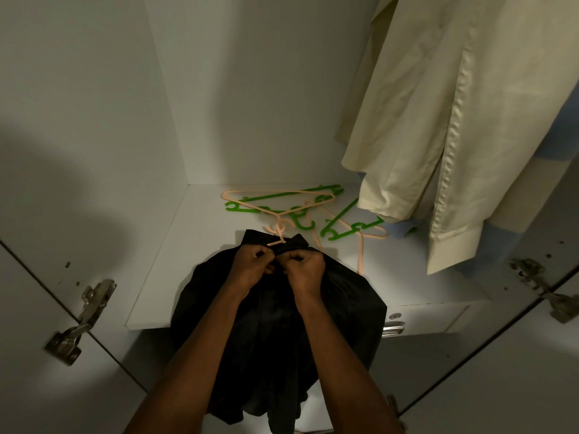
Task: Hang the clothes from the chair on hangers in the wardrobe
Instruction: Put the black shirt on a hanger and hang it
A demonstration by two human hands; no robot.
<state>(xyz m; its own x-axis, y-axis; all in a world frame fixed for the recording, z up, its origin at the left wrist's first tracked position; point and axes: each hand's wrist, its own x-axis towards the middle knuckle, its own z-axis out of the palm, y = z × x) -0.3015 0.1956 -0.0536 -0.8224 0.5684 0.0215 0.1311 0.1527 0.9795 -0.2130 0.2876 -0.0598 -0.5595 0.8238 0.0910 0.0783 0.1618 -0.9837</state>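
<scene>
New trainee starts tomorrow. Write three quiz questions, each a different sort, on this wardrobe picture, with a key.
1. True or false: both hands grip the black garment.
2. Which colours are the loose hangers on the wardrobe shelf? A) green and peach B) blue and white
3. Fill in: the cream shirt is already ____ in the wardrobe.

Key: 1 true, left hand and right hand both at its collar; 2 A; 3 hanging.
</scene>
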